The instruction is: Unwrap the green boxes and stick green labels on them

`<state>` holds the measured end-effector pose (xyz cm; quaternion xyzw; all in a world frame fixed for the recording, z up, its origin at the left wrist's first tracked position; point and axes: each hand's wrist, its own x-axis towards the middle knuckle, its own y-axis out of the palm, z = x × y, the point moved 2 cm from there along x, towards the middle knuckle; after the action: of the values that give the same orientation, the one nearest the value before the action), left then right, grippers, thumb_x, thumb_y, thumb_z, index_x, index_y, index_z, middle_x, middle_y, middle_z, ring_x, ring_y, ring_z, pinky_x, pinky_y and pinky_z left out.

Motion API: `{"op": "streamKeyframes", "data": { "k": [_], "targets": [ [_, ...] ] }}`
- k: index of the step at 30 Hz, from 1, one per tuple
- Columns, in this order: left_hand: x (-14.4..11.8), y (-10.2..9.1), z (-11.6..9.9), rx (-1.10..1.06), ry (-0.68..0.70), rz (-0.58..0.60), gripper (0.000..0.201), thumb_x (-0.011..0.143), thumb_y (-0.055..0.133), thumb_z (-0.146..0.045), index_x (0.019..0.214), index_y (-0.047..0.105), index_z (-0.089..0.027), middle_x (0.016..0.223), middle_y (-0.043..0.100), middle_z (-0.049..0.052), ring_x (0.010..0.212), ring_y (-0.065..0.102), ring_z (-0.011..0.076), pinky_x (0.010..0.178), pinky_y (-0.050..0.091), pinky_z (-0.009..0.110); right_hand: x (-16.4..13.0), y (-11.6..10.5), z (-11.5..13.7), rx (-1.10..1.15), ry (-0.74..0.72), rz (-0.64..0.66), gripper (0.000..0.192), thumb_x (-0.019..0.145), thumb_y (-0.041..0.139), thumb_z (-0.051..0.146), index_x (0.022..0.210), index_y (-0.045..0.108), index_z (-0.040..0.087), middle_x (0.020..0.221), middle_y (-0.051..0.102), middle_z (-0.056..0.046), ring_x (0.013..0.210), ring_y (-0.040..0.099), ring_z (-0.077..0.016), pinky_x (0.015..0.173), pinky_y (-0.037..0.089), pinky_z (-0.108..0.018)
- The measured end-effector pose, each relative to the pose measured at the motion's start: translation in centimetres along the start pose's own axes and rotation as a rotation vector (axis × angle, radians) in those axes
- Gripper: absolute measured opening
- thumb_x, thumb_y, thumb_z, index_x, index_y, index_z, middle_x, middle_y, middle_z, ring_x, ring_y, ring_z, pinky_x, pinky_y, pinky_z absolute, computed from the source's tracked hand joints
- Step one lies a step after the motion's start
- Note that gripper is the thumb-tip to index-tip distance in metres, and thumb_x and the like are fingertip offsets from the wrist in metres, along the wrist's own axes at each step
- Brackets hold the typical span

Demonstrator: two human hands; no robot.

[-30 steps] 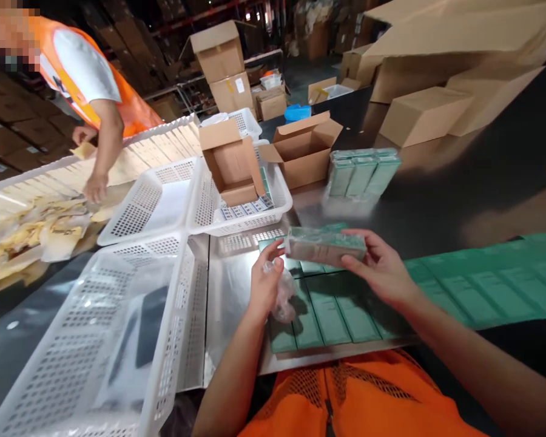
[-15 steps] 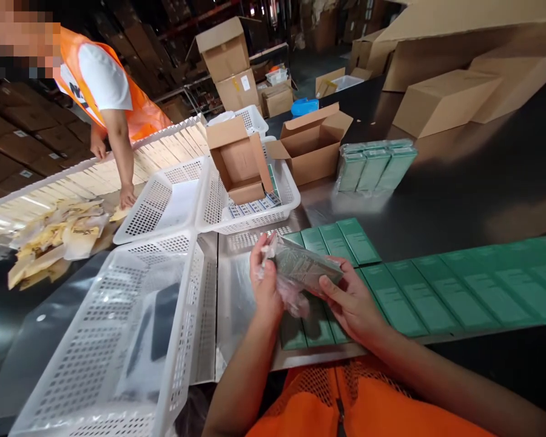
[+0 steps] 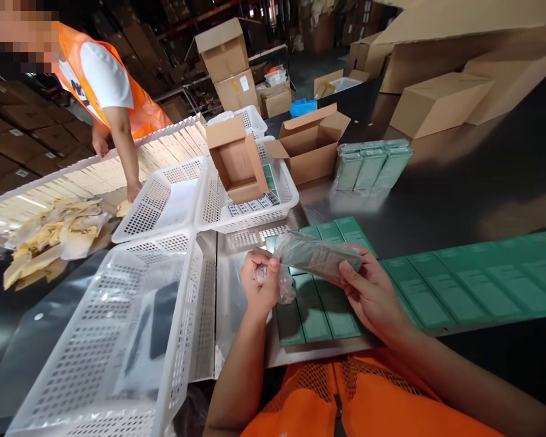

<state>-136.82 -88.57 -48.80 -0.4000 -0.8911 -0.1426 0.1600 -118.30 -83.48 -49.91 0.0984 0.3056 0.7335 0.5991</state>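
Observation:
A green box in clear plastic wrap (image 3: 318,255) is held above the table between my two hands. My right hand (image 3: 368,285) grips the box's right end, thumb on top and fingers beneath. The crumpled loose end of the plastic wrap (image 3: 286,285) is pinched in my left hand (image 3: 261,282), whose fingers are curled closed. Under my hands lie several flat green boxes (image 3: 312,309) side by side, and a longer row of green boxes (image 3: 459,282) runs off to the right.
White perforated baskets (image 3: 182,328) stand on the left. Behind are an open carton (image 3: 316,142) and a wrapped bundle of green boxes (image 3: 373,164). A co-worker in an orange vest (image 3: 145,115) reaches near yellowish packets (image 3: 59,237). Large cartons (image 3: 441,103) stand back right.
My left hand has moved left and slightly down, from the box's end to the loose plastic. My right hand has shifted right with the box, which now lies more fully in view.

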Motion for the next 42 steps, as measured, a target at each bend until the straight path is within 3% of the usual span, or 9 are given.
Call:
{"op": "streamKeyframes", "data": {
  "k": [3,7,13,16,22,27,35,39,42],
  "targets": [
    [0.3,-0.1,0.5,-0.021,-0.196,0.169,0.056,0.080,0.066,-0.071,0.057,0.057,-0.022,0.055,0.058,0.001,0.056,0.055,0.0151,0.059,0.045,0.029,0.3,0.0,0.6,0.017,-0.034,-0.014,0.062,0.056,0.099,0.047,0.102,0.061,0.030,0.104,0.068,0.001,0.091,0.068,-0.0200,0.071,0.064,-0.032],
    [1.1,-0.6,0.4,-0.010,-0.448,0.385,0.036,0.077,0.076,-0.050,0.061,0.067,-0.019,0.055,0.064,0.002,0.054,0.058,0.0153,0.059,0.045,0.027,0.3,-0.6,0.6,-0.027,-0.017,0.027,0.062,0.059,0.096,0.051,0.104,0.058,0.031,0.102,0.067,0.000,0.091,0.069,-0.0225,0.071,0.064,-0.036],
    [1.6,-2.0,-0.4,0.187,-0.584,0.521,0.020,0.062,0.086,-0.029,0.068,0.073,-0.015,0.057,0.060,-0.001,0.052,0.049,0.0105,0.054,0.037,0.024,-0.6,-1.9,0.1,-0.185,-0.083,0.080,0.056,0.067,0.092,0.054,0.105,0.058,0.031,0.097,0.066,0.002,0.084,0.066,-0.0174,0.075,0.060,-0.030],
    [1.7,-2.4,0.0,0.227,-0.544,0.577,0.023,0.062,0.088,-0.031,0.070,0.075,-0.013,0.058,0.059,-0.001,0.053,0.047,0.0104,0.054,0.036,0.024,-0.8,-2.2,-0.2,-0.266,-0.095,0.101,0.054,0.069,0.091,0.055,0.105,0.059,0.030,0.095,0.066,0.000,0.085,0.066,-0.0183,0.077,0.059,-0.030],
    [2.3,-2.6,-0.4,0.308,-0.308,0.609,0.046,0.064,0.088,-0.021,0.110,0.081,-0.021,0.083,0.075,0.002,0.076,0.065,0.0186,0.074,0.050,0.029,-0.4,-2.3,-0.4,-0.197,0.106,0.075,0.060,0.063,0.093,0.057,0.104,0.060,0.028,0.098,0.068,-0.001,0.090,0.067,-0.0224,0.075,0.063,-0.037],
    [1.7,-1.7,-0.1,0.055,-0.168,0.584,0.062,0.063,0.087,-0.023,0.123,0.072,-0.028,0.119,0.076,0.008,0.107,0.069,0.0282,0.095,0.051,0.039,-0.6,-1.8,0.0,-0.120,0.250,0.126,0.053,0.060,0.096,0.052,0.095,0.065,0.026,0.095,0.069,0.000,0.089,0.071,-0.0224,0.069,0.065,-0.033],
    [0.9,-1.0,0.7,0.008,-0.020,0.492,0.050,0.060,0.087,-0.039,0.106,0.074,-0.026,0.096,0.072,0.005,0.083,0.063,0.0232,0.076,0.047,0.033,-1.5,-1.5,-1.2,-0.059,0.365,0.188,0.040,0.070,0.092,0.048,0.092,0.069,0.024,0.101,0.072,-0.002,0.094,0.075,-0.0249,0.073,0.066,-0.033],
    [1.6,-0.8,0.1,0.056,0.039,0.600,0.050,0.063,0.083,-0.048,0.106,0.076,-0.024,0.094,0.071,0.006,0.083,0.062,0.0240,0.075,0.047,0.034,-1.9,-1.2,-1.4,-0.030,0.410,0.170,0.039,0.068,0.094,0.046,0.088,0.069,0.023,0.096,0.072,-0.001,0.087,0.075,-0.0224,0.071,0.066,-0.032],
    [0.9,0.1,0.5,-0.026,-0.071,0.538,0.062,0.054,0.089,-0.049,0.108,0.072,-0.025,0.098,0.069,0.005,0.084,0.061,0.0218,0.075,0.048,0.033,-2.4,-0.3,-1.7,0.031,0.441,0.147,0.043,0.065,0.095,0.045,0.088,0.066,0.024,0.099,0.073,-0.001,0.087,0.075,-0.0219,0.071,0.065,-0.029]
  ]
}}
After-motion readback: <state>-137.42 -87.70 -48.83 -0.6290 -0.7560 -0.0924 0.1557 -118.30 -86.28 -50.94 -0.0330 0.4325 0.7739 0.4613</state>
